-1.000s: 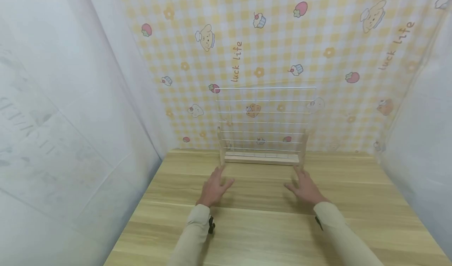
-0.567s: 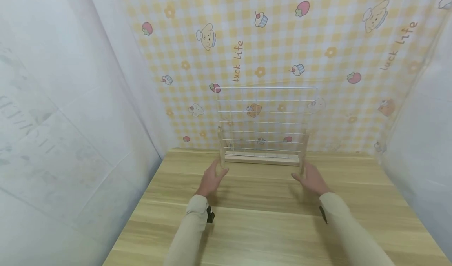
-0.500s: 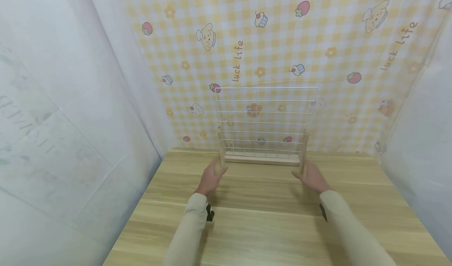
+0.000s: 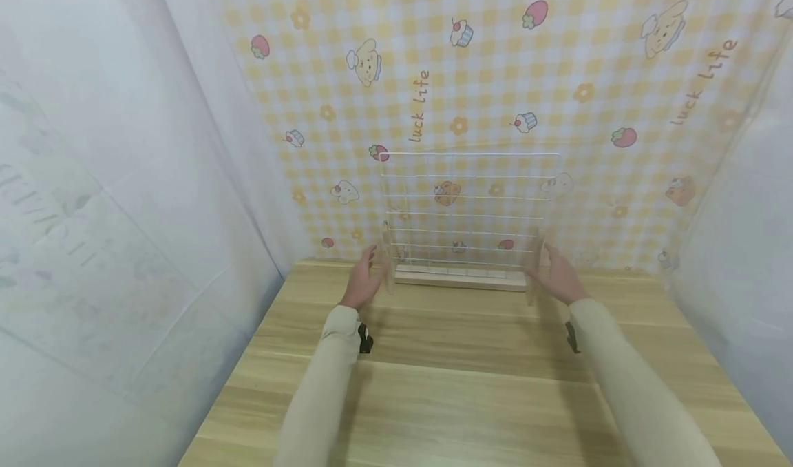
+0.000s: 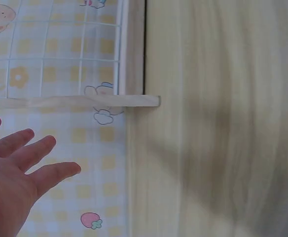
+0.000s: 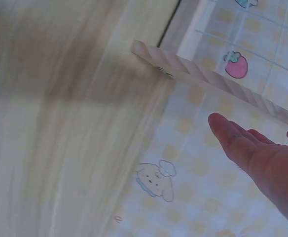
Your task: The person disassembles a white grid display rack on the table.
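Note:
A white wire grid (image 4: 464, 205) stands upright in a wooden base (image 4: 461, 279) at the back of the table, with a short wooden post at each end. My left hand (image 4: 362, 284) is just outside the left post (image 4: 388, 267), fingers straight and spread. The left wrist view shows this hand (image 5: 20, 173) a gap away from the post (image 5: 75, 102). My right hand (image 4: 560, 279) is open just outside the right post (image 4: 534, 267). In the right wrist view its fingers (image 6: 237, 140) reach toward the post (image 6: 208, 79) without touching it.
The wooden table (image 4: 471, 384) stretches bare in front of the rack. A yellow checked cartoon cloth (image 4: 495, 74) hangs right behind it. White sheet walls (image 4: 124, 178) close in on both sides.
Both hands rose from the tabletop in front of the rack and moved forward and outward, ending beside the two end posts.

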Demonstrator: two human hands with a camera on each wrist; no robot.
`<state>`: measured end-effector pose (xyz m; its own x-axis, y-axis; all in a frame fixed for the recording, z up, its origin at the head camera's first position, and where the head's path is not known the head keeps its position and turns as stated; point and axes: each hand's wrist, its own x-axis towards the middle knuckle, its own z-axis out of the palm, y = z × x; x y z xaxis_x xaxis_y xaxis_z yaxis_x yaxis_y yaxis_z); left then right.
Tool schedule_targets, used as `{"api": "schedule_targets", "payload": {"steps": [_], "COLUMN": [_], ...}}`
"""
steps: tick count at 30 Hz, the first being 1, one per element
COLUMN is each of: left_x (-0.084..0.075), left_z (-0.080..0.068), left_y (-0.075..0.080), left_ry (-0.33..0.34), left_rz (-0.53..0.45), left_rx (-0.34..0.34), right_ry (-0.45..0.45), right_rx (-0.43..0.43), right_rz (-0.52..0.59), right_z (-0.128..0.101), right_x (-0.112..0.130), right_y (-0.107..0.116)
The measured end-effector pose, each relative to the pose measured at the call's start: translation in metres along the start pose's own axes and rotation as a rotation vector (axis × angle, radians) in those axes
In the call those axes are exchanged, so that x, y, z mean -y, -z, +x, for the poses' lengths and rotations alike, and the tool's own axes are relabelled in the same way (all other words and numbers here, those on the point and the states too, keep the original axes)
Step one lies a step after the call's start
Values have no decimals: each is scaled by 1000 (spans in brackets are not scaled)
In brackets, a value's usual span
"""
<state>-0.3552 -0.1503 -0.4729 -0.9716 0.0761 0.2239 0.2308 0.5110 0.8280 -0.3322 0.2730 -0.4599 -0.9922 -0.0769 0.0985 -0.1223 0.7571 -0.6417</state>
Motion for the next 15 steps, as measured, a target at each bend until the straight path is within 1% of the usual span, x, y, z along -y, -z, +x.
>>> {"api": "schedule_targets", "payload": {"steps": [2,4,11,15], "left_x": [-5,-9,-21,-28], "left_z": [6,11,26,35], "left_y": [0,0,2,1], "left_ry": [-25,-23,48,99], "left_rz": [-29,-43,-61,-75], "left_rx": [-13,-14,-7,1], "right_ry": [-1,-16,-21,-25], "right_rx": [-9,-3,4,17], "right_rz": [-12,-9,-23,-7], "right_z": [4,8,17,19], "right_x": [2,6,25,35], "right_y": [5,10,24,27]}}
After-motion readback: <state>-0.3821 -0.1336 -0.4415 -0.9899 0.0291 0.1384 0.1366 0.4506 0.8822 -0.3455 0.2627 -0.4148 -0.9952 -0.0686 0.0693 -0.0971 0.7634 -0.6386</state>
